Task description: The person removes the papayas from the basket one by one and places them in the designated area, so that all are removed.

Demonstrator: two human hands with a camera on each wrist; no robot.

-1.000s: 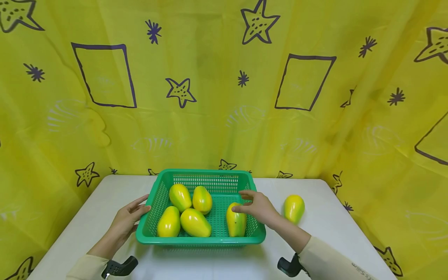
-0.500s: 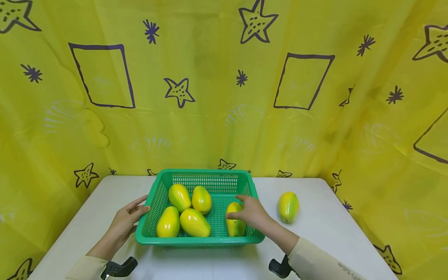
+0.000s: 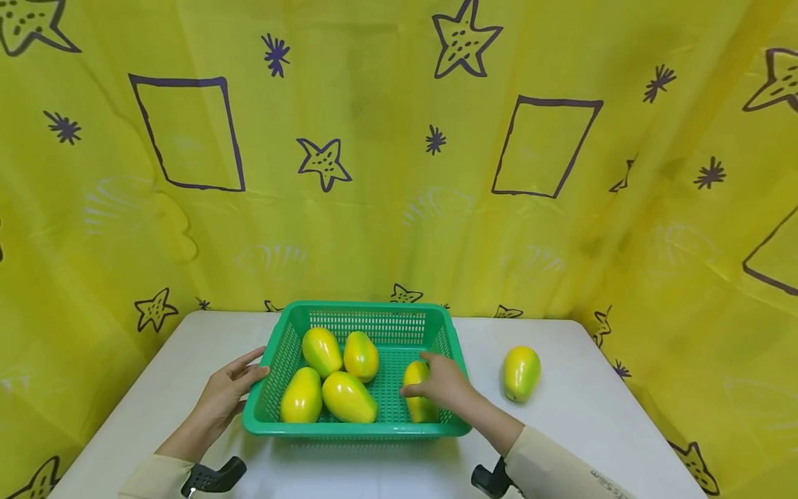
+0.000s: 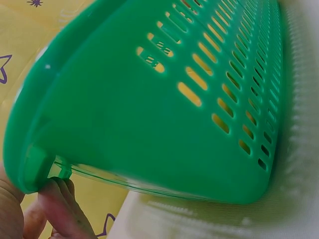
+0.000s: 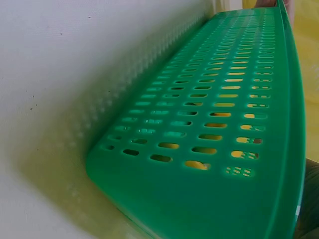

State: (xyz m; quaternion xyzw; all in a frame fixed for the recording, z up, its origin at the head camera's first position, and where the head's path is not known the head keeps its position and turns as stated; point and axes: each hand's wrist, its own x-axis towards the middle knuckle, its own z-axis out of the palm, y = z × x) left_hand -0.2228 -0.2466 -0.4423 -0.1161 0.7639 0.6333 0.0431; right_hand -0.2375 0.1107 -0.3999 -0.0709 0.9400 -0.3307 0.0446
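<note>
A green slotted plastic basket [image 3: 357,430] stands on the white table with several glossy yellow-green mangoes in it. My left hand [image 3: 219,395] grips its left rim, the thumb over the edge and fingers underneath; in the left wrist view the fingers [image 4: 65,209] press up against the lip. Inside the right side of the basket, my right hand [image 3: 444,384] holds a mango [image 3: 424,409], thumb across its left side and fingers at its far end. The hand covers much of this fruit. In the right wrist view the basket wall [image 5: 199,189] hides the grip.
One more mango [image 3: 521,374] lies on the table right of the basket, beyond my right forearm. Four others are grouped in the basket's left half, among them a mango [image 3: 349,397] near the front. A yellow patterned curtain [image 3: 374,235] surrounds the table [image 3: 561,443].
My right hand has moved left and lower, down onto the mango in the basket. The loose mango on the table has rolled, showing a different side. My left hand has stayed at the rim.
</note>
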